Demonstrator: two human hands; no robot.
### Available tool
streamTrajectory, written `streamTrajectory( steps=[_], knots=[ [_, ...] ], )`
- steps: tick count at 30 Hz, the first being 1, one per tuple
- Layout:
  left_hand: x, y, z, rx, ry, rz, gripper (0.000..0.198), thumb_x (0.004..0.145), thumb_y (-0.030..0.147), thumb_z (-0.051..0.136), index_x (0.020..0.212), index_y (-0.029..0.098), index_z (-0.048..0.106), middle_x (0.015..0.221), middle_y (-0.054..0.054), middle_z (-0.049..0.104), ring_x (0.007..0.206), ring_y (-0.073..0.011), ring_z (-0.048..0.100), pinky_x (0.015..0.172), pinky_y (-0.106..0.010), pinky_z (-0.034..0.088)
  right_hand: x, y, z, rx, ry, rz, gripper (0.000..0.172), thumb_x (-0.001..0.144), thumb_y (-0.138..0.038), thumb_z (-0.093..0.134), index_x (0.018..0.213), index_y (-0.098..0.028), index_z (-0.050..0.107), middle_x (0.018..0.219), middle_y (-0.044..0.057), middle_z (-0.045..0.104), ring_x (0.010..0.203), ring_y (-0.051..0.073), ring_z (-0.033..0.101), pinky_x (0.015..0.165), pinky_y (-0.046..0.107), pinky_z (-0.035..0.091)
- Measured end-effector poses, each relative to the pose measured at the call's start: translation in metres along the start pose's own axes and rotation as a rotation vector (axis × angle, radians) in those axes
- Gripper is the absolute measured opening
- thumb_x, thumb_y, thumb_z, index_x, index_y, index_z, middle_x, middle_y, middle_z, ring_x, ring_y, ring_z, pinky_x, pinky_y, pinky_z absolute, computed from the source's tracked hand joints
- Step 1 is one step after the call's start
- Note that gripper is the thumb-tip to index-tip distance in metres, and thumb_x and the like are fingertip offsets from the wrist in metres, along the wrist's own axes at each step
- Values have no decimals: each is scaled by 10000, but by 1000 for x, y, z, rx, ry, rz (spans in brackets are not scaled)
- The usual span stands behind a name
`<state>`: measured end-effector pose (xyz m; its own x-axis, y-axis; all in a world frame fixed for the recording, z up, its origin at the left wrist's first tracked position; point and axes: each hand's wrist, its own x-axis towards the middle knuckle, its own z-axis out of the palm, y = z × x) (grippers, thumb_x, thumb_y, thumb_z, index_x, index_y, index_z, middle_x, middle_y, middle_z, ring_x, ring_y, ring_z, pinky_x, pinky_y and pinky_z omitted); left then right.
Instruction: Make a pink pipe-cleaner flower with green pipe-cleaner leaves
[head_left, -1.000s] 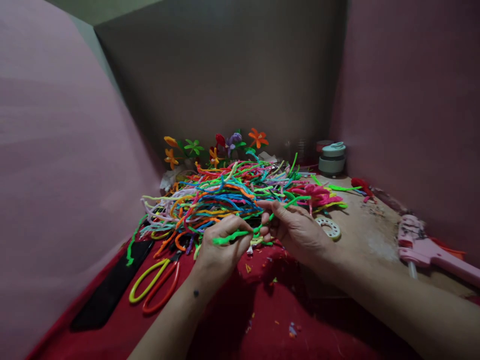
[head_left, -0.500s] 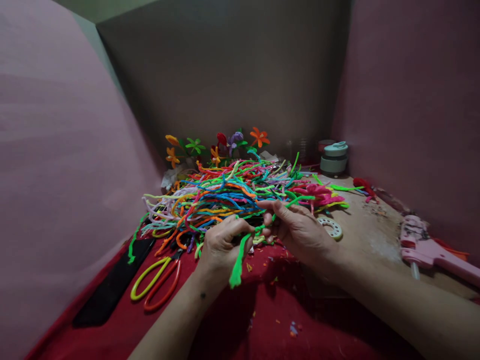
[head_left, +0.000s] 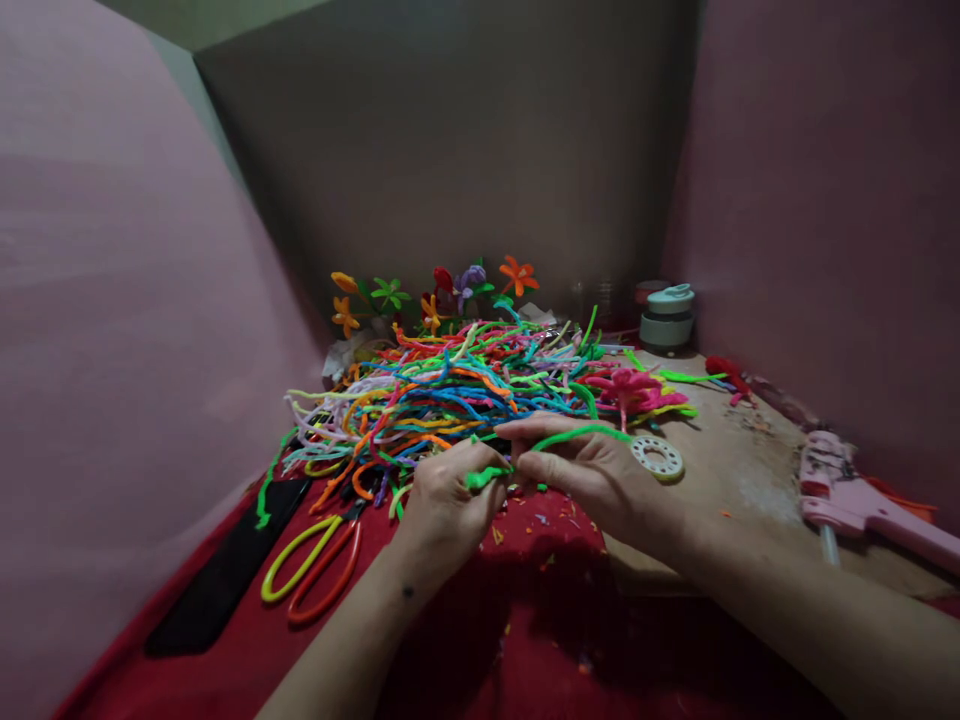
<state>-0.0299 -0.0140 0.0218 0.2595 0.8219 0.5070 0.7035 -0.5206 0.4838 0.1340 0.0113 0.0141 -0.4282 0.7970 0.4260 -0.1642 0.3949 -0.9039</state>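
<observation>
Just in front of the heap, my left hand (head_left: 456,500) is closed, pinching a bright green pipe cleaner (head_left: 577,432) between thumb and fingers. Its short fuzzy end lies across the left fingertips. My right hand (head_left: 604,480) meets it fingertip to fingertip, thumb and index finger closed around the same pipe cleaner. The long part bends up over the right hand and points right. Where the two hands meet, the fingers hide part of the strand. Behind them spreads a big pile of coloured pipe cleaners (head_left: 442,395).
Scissors (head_left: 328,560) with yellow and red handles and a black flat case (head_left: 225,570) lie left. A pink glue gun (head_left: 847,500), a white holed ring (head_left: 658,458) and a mint-lidded jar (head_left: 667,322) are right. A pink fuzzy flower (head_left: 630,388) sits beside the pile.
The green end that hung below my left hand now lies across its fingertips. The long part has swung right and lower, over my right hand, whose fingers are more stretched.
</observation>
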Motion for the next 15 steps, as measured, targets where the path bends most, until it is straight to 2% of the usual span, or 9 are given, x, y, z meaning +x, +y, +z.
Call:
streamTrajectory(
  steps=[3,7,8,11,15],
  knots=[
    [0,2,3,26,-42,-52,133,699,98,523,628,156,620,616,-23,621,565,-119,544,547,-210,384,0,-3,1,-211,-33,-127,251,728,-194,642,976,-227,662,835,19,612,775,138,563,705,286,459],
    [-1,4,7,38,-156,-96,203,674,69,499,764,176,646,700,-18,655,623,-130,572,580,-215,393,-2,0,6,-289,-37,-151,136,787,-221,585,890,-225,676,790,14,561,752,133,518,683,280,431],
    [-2,4,7,45,-184,-103,205,681,76,492,773,179,643,699,-14,652,617,-128,565,575,-215,387,-3,0,6,-285,-36,-142,118,805,-246,566,834,-218,677,779,14,548,743,131,506,679,279,424],
    [-2,5,8,78,-235,-149,159,709,121,484,723,170,635,655,-11,619,578,-118,519,552,-218,357,-2,0,6,-193,-33,-85,226,820,-336,542,687,-189,649,700,3,508,677,119,476,632,265,404],
    [1,7,3,-8,-304,-245,157,726,191,506,650,153,638,591,9,557,554,-99,460,544,-211,325,2,0,2,72,-15,90,276,840,-373,502,706,-171,634,630,-15,513,584,94,471,556,235,389]
  ],
)
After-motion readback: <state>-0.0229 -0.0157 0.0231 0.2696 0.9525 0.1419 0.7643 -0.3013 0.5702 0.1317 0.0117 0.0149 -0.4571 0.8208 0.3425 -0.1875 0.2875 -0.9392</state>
